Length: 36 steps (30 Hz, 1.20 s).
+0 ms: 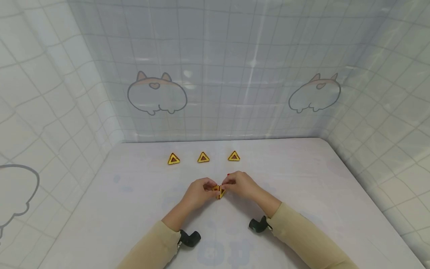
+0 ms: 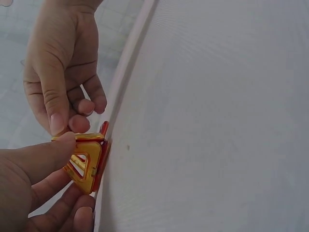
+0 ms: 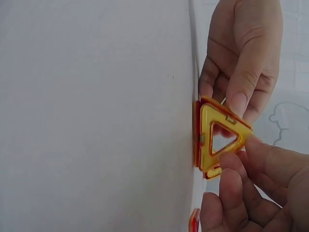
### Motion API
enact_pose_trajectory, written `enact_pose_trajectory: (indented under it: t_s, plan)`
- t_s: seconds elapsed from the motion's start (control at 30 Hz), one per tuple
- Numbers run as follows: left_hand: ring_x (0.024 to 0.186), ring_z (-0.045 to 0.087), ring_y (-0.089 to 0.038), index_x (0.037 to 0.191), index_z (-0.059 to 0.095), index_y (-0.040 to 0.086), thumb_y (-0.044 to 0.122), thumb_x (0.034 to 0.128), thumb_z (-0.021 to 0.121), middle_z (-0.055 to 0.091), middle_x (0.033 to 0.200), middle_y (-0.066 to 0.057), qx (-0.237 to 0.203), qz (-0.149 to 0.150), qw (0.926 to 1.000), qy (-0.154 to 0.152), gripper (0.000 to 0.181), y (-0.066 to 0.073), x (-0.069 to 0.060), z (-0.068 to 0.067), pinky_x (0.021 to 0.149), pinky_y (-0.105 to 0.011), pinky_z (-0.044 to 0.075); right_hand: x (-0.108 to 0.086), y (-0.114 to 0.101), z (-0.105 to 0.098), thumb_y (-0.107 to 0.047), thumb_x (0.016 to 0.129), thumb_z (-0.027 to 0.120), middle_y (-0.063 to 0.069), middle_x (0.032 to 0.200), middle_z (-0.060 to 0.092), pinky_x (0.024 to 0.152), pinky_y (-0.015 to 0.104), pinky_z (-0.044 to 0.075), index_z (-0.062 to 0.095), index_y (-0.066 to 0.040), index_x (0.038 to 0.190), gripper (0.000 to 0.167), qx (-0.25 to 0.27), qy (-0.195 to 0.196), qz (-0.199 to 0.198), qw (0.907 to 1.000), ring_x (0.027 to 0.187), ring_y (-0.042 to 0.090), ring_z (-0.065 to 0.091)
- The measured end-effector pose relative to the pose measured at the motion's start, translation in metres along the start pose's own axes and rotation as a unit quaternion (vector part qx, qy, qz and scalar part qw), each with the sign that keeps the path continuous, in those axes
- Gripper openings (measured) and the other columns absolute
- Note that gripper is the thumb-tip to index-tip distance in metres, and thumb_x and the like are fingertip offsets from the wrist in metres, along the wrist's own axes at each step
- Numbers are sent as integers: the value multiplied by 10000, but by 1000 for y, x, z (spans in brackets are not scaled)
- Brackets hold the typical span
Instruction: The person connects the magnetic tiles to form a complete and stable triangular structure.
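Observation:
Yellow triangular magnetic tiles (image 1: 221, 193) with red edges stand tilted together on the table between both hands. My left hand (image 1: 199, 193) pinches one from the left with thumb and fingers. Opposite it, my right hand (image 1: 242, 184) pinches another at its tip. In the left wrist view, the tile frames (image 2: 91, 166) lean against each other above a red-edged base piece. From the right wrist view, a yellow tile (image 3: 206, 130) with an open triangular centre faces the camera. Fingers hide parts of the group, so how all its edges meet cannot be told.
Three separate triangular tiles, left (image 1: 173, 159), middle (image 1: 203, 157) and right (image 1: 234, 156), lie in a row farther back on the white table (image 1: 134, 179). Something red (image 1: 228, 174) peeks out behind my right hand. Grid-patterned curtains (image 1: 221, 74) enclose the back and sides.

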<state>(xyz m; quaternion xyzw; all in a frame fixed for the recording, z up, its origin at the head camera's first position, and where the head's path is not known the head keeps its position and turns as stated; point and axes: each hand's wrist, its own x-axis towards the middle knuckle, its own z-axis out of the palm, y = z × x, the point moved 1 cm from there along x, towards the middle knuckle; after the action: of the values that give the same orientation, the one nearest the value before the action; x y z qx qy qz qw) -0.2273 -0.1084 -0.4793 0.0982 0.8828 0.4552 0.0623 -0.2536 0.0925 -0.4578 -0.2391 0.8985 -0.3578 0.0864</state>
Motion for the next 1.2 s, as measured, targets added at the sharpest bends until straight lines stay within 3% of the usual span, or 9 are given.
enact_pose_trajectory:
  t_s: [0.33,0.6,0.87,1.0,1.2]
  plan:
    - [873,535,-200,1063,645,70,361,794,855,579,960,-47,583,-274,9978,167,449,4,-1,7,774,-380,478,1,6,-16,-132,910,743,-47,924,715,807,327,518,766,-105,978,77,-147,284,67,9995,875,104,631]
    - [907,540,-212,1026,622,125,349,814,839,586,973,-27,561,-594,9965,159,377,6,-2,11,808,-387,506,9,24,-23,-110,877,771,-20,962,685,736,307,506,752,-115,1028,153,46,418,800,9959,860,152,597]
    - [1022,565,-211,1092,662,155,306,830,832,638,1086,-4,209,-472,9986,-131,347,0,-1,8,933,-431,495,15,33,-24,-103,818,827,44,1105,652,723,302,512,733,-115,1119,315,142,375,1311,9906,882,188,572]
    - [1027,557,-206,1149,658,149,321,822,838,631,1102,-6,120,-515,9984,-194,411,0,0,8,935,-423,489,19,36,-23,-130,806,846,34,1110,653,752,316,518,731,-123,1123,338,100,268,1382,9900,897,187,572]
    - [1012,550,-210,1143,632,142,339,809,848,622,1106,-14,34,-552,9983,-198,443,-1,1,9,920,-420,489,26,41,-20,-142,759,886,41,1095,662,841,355,510,739,-140,1107,378,-238,115,1080,9938,952,187,577]
